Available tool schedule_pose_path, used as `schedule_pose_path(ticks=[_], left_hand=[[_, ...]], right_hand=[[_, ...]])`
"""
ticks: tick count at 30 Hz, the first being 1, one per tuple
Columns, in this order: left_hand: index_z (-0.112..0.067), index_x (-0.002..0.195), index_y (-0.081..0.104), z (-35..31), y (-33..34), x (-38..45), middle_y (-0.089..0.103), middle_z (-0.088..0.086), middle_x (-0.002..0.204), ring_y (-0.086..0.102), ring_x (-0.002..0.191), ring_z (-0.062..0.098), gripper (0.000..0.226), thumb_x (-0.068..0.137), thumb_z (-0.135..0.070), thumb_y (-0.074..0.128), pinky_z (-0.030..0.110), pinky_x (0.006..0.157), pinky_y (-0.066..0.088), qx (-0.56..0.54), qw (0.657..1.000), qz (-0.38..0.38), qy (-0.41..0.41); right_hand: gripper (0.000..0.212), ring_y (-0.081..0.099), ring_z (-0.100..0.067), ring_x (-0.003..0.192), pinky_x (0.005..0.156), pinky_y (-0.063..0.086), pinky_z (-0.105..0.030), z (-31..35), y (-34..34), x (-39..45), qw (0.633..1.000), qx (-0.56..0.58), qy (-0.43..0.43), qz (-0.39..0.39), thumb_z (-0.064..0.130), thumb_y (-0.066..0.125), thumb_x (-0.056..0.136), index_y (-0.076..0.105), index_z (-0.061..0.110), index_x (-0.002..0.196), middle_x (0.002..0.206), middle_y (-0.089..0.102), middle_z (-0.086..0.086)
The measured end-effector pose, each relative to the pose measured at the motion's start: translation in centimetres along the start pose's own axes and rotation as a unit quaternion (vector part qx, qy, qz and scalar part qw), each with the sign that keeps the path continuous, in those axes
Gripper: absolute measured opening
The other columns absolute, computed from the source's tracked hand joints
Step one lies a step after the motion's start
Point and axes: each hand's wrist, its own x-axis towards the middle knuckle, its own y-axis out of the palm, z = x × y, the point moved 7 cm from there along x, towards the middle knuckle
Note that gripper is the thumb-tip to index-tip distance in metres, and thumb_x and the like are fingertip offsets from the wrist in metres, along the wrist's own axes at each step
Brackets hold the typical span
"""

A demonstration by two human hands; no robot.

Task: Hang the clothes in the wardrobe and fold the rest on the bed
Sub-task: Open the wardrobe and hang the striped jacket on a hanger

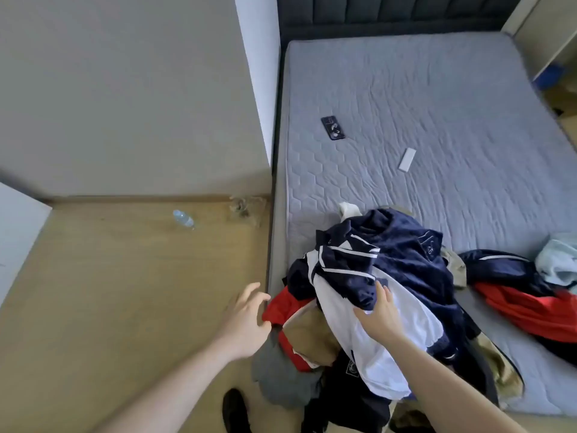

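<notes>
A heap of crumpled clothes (374,292) lies at the near left corner of the bed, a grey quilted mattress (437,120) set against a dark padded headboard (390,14). The heap's long axis runs from the mattress's near edge up and away toward the headboard, and its lower end spills over the bed's edge toward the floor. On top sits a navy blue velvety jacket with white stripes (399,251), bunched and tilted, and under it a white mesh jersey (374,345) stretches down the heap's length. Red (285,306), tan (312,335) and grey (281,379) garments poke out on the left side.

A second, smaller pile (524,295) of navy, red and pale blue cloth lies to the right, just apart from the first, along the near edge.

The right hand (379,317) reaches in from the lower right, forearm angled up and left. It rests palm down on the white jersey where it meets the navy jacket, fingers straight and close together, not curled round the cloth. The left hand (246,317) comes from the lower left, fingers spread and relaxed, holding nothing, fingertips close to the red garment at the bed's edge.

A black phone (332,127) and a small white rectangular remote (407,160) lie farther up the mattress, well apart. A clear plastic water bottle (183,219) lies on the wooden floor (125,276) beside the wall.
</notes>
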Motion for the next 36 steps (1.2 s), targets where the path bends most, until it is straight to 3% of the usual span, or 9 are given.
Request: schedule_pose_path(ticks=[4, 8, 11, 14, 17, 23, 28, 31, 36], left_hand=[[-0.036, 0.138, 0.049, 2.1, 2.0, 1.1, 0.015, -0.014, 0.166, 0.027, 0.149, 0.019, 0.042, 0.097, -0.032, 0.059, 0.038, 0.121, 0.028, -0.011, 1.000, 0.007, -0.019], [-0.037, 0.138, 0.048, 3.5, 2.7, 1.4, 0.011, -0.018, 0.165, 0.026, 0.148, 0.016, 0.043, 0.097, -0.034, 0.058, 0.036, 0.119, 0.030, 0.002, 1.000, -0.011, -0.025], [-0.036, 0.139, 0.048, 3.5, 2.1, 1.0, 0.010, -0.017, 0.166, 0.028, 0.147, 0.018, 0.044, 0.097, -0.034, 0.058, 0.036, 0.119, 0.030, 0.015, 0.999, -0.023, -0.024], [-0.036, 0.139, 0.049, 2.7, 0.3, -0.3, 0.012, -0.017, 0.166, 0.026, 0.149, 0.017, 0.045, 0.096, -0.035, 0.060, 0.039, 0.119, 0.033, 0.000, 0.999, -0.044, -0.026], [-0.034, 0.140, 0.049, 1.3, -2.3, -2.3, 0.011, -0.015, 0.166, 0.023, 0.151, 0.019, 0.046, 0.096, -0.035, 0.062, 0.041, 0.121, 0.032, -0.028, 0.998, -0.059, -0.025], [-0.029, 0.151, 0.038, -2.8, -8.3, -6.2, 0.009, -0.003, 0.170, 0.014, 0.157, 0.026, 0.063, 0.094, -0.036, 0.064, 0.046, 0.125, 0.025, -0.039, 0.997, -0.069, -0.014], [-0.024, 0.156, 0.028, -6.0, -12.8, -8.9, 0.016, -0.004, 0.165, 0.032, 0.149, 0.026, 0.080, 0.091, -0.043, 0.070, 0.041, 0.116, 0.037, -0.036, 0.994, -0.101, 0.029], [-0.031, 0.159, 0.017, -7.6, -14.6, -9.3, 0.014, -0.007, 0.166, 0.031, 0.148, 0.025, 0.100, 0.080, -0.058, 0.072, 0.042, 0.115, 0.038, -0.072, 0.995, -0.065, 0.039], [-0.035, 0.154, 0.026, -9.9, -19.0, -9.7, 0.039, -0.013, 0.147, 0.047, 0.135, 0.015, 0.111, 0.062, -0.062, 0.084, 0.030, 0.106, 0.045, -0.139, 0.981, -0.120, 0.057]], right_hand=[[0.102, 0.053, -0.027, 0.136, 0.090, 0.045, -0.036, -0.5, 3.1, 3.4, 0.996, -0.075, 0.021, 0.049, 0.041, 0.071, 0.091, 0.004, 0.026, 0.165, 0.173, -0.001, -0.001], [0.082, 0.062, -0.031, 0.114, 0.076, 0.046, -0.034, -1.7, 4.2, 5.4, 0.986, -0.153, 0.034, 0.050, 0.039, 0.066, 0.094, 0.020, 0.026, 0.160, 0.147, 0.041, -0.007], [0.015, 0.071, -0.032, 0.078, 0.059, 0.053, -0.034, -0.7, 3.2, 5.3, 0.986, -0.159, 0.026, 0.047, 0.025, 0.055, 0.095, 0.062, 0.020, 0.107, 0.090, 0.069, -0.007], [0.022, 0.067, -0.030, 0.082, 0.071, 0.058, -0.044, 3.4, 1.1, 2.8, 0.999, 0.011, -0.020, 0.024, 0.022, 0.054, 0.100, 0.063, 0.016, 0.080, 0.090, 0.067, -0.007], [0.021, 0.068, -0.015, 0.101, 0.088, 0.053, -0.033, 10.8, -3.0, -2.4, 0.966, 0.227, -0.107, 0.056, 0.014, 0.056, 0.101, 0.072, 0.025, 0.092, 0.111, 0.070, 0.001], [0.022, 0.067, -0.030, 0.087, 0.080, 0.053, -0.039, 26.0, -15.4, -12.7, 0.849, 0.478, -0.184, 0.132, 0.015, 0.052, 0.101, 0.072, 0.007, 0.099, 0.092, 0.071, -0.016], [0.035, 0.062, -0.033, 0.111, 0.096, 0.046, -0.045, 35.8, -23.6, -20.2, 0.791, 0.551, -0.229, 0.137, 0.012, 0.041, 0.107, 0.060, -0.003, 0.133, 0.130, 0.068, -0.020], [0.036, 0.066, -0.025, 0.108, 0.095, 0.049, -0.042, 41.0, -27.2, -25.2, 0.750, 0.578, -0.276, 0.166, 0.015, 0.038, 0.109, 0.071, 0.010, 0.123, 0.126, 0.073, -0.008], [0.048, 0.069, -0.019, 0.106, 0.084, 0.059, -0.033, 47.1, -31.2, -31.9, 0.687, 0.608, -0.334, 0.215, 0.021, 0.041, 0.109, 0.044, 0.003, 0.153, 0.131, 0.070, -0.005]])
